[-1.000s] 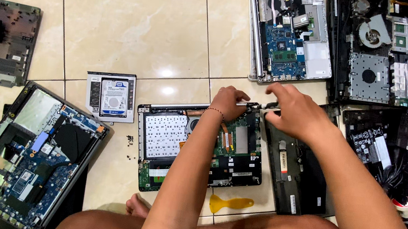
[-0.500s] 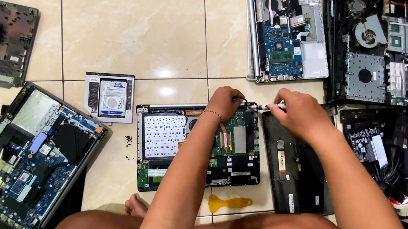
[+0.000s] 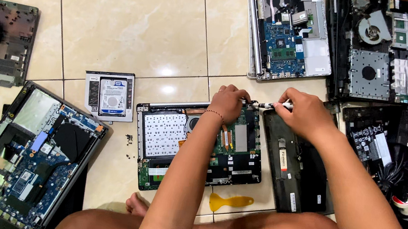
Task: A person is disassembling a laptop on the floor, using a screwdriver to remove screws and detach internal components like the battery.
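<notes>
The person sits cross-legged on the tiled floor [image 3: 137, 26]. An opened laptop [image 3: 198, 146], circuit board exposed, lies directly in front of the knees. The left hand [image 3: 228, 102] rests curled on the laptop's upper right corner, fingers bent onto the chassis edge; whether it grips anything cannot be told. The right hand [image 3: 305, 112] is closed around a screwdriver [image 3: 270, 105], its tip pointing toward that same corner. A black bottom cover [image 3: 297, 164] lies just beside the laptop, to its right. A yellow pry tool [image 3: 230, 201] sits below the laptop. A hard drive in its caddy [image 3: 110, 96] and loose screws [image 3: 130, 142] lie to the left.
</notes>
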